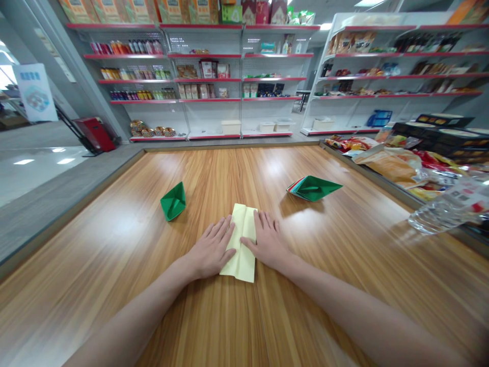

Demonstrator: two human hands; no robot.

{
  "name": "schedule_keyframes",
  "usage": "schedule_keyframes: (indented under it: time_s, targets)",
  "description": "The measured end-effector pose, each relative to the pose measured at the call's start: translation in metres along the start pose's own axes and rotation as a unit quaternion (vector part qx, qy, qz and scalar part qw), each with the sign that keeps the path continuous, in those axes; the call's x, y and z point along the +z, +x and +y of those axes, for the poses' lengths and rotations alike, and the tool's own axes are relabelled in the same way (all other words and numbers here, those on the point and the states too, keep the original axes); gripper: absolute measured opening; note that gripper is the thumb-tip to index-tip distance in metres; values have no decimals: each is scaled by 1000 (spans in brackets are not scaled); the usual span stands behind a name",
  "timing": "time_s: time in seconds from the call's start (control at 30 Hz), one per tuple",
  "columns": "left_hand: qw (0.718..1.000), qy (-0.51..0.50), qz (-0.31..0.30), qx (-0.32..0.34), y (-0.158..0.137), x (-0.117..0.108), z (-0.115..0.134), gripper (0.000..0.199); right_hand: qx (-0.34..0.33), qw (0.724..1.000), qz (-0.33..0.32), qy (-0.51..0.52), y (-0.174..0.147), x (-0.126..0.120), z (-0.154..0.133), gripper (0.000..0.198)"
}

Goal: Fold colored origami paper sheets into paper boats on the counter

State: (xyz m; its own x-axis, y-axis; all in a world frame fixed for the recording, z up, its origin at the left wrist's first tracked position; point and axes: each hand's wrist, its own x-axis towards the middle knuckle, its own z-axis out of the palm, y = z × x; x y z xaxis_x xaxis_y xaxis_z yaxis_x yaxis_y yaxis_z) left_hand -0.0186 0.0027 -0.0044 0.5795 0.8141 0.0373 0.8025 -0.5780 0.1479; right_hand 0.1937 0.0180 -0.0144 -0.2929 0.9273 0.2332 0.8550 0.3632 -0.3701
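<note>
A pale yellow sheet of paper, folded into a narrow upright rectangle with a seam down its middle, lies on the wooden table. My left hand rests flat along its left edge, fingers stretched out and the thumb on the paper. On the right edge lies my right hand, also flat, its thumb reaching onto the middle seam. Beyond my left hand sits a green folded paper boat. Farther to the right is a stack of nested paper boats, green on top with red, white and blue edges showing.
A clear plastic bottle lies at the table's right side. Behind it are snack packets and black boxes. Stocked shelves stand past the far edge, and a red case is on the floor at left.
</note>
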Motion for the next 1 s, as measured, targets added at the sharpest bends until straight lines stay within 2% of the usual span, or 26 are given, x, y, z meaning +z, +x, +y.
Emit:
schedule_keyframes:
  time_s: [0.07, 0.17, 0.3, 0.37, 0.57, 0.63, 0.73, 0.8, 0.93, 1.0]
  targets:
    - [1000, 1, 2, 3, -1, -2, 1, 73, 7, 999, 3, 36, 2, 0, 2, 82]
    - [1000, 1, 4, 13, -2, -4, 2, 90, -16, 991, 2, 130, 4, -6, 1, 73]
    - [1000, -9, -1, 12, -2, -4, 2, 96, 6, 943, -1, 332, 5, -12, -2, 77]
    - [1000, -19, 6, 16, -1, -4, 1, 96, 36, 918, 2, 394, 7, -10, -1, 79]
    - [998, -50, 21, 14, 1, -5, 0, 96, 150, 896, 40, 417, 9, -7, 0, 72]
    - [997, -62, 31, 19, 2, -5, 0, 96, 165, 889, 2, 426, 9, -11, -4, 65]
    - [995, -83, 51, 36, 2, -4, 0, 96, 146, 863, -74, 477, 8, -19, -11, 39]
    - [992, -98, 59, 43, 1, -4, 0, 97, 144, 846, -96, 504, 8, -24, -14, 25]
    - [989, -124, 62, 55, 1, -7, 1, 99, 171, 826, -130, 521, 8, -30, -17, 14]
    - [986, -136, 70, 62, 1, -8, 2, 100, 171, 816, -116, 540, 7, -28, -17, 17]
